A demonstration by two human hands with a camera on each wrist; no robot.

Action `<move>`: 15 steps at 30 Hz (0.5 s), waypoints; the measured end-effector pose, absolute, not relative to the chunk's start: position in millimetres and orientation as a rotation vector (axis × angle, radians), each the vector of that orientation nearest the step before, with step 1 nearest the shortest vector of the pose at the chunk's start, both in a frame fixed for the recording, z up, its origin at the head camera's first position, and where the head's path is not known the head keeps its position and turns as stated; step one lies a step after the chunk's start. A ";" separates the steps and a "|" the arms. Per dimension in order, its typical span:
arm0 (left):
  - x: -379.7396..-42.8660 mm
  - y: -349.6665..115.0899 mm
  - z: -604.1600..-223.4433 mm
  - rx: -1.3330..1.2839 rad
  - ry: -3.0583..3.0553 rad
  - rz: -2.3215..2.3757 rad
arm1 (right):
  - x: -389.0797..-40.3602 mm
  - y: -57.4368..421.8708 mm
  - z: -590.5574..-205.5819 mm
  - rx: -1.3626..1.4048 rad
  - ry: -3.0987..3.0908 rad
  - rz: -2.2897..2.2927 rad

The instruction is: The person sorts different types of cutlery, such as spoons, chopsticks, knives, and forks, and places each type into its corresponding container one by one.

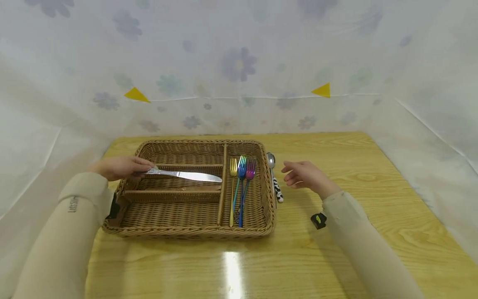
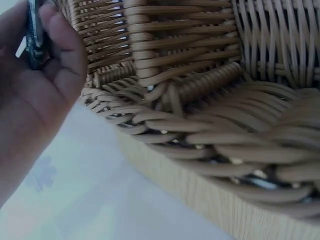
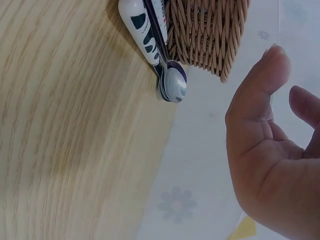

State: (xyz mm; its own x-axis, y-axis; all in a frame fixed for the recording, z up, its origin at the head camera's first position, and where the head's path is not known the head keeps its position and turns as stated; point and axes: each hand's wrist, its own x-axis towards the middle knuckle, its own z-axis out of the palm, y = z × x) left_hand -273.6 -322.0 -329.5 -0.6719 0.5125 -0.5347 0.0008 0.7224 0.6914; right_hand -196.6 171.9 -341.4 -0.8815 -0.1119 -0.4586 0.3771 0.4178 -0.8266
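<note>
My left hand (image 1: 125, 167) grips a silver table knife (image 1: 198, 176) by its handle. The blade points right, above the middle compartment on the left side of a wicker cutlery basket (image 1: 186, 233). In the left wrist view the knife handle (image 2: 35, 42) shows between thumb and curled fingers, beside the basket's woven rim. My right hand (image 1: 307, 179) hovers with relaxed fingers and holds nothing. Between it and the basket lie stacked spoons (image 1: 276, 187) with black-and-white patterned handles; their bowls (image 3: 175, 85) show in the right wrist view.
Several forks (image 1: 242, 170), gold, blue and purple, lie in the basket's long right compartment. Wicker dividers (image 1: 223, 182) split the basket. The wooden table (image 1: 358, 174) ends at a pale flowered curtain (image 1: 239, 112) behind, with two yellow triangles (image 1: 323, 90) on it.
</note>
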 end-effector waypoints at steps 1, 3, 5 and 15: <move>-273.4 -322.1 -330.8 0.394 2.169 0.857 | -196.2 172.0 -341.6 0.225 2.228 -1.470; -273.2 -322.1 -333.6 0.395 2.170 0.844 | -195.4 171.8 -342.1 0.223 2.222 -1.473; -272.8 -322.5 -336.7 0.399 2.171 0.842 | -194.6 171.5 -343.0 0.220 2.215 -1.475; -268.7 -310.3 -346.2 0.581 2.290 0.560 | -189.7 174.4 -346.1 0.206 2.222 -1.472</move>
State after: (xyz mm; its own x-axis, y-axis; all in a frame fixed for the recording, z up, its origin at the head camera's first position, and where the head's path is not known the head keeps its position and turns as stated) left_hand -268.7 -310.3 -346.2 -0.6555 0.5475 -0.5201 0.2457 0.8059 0.5386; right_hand -189.7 174.4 -346.1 -0.8812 -0.1274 -0.4553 0.3695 0.4153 -0.8313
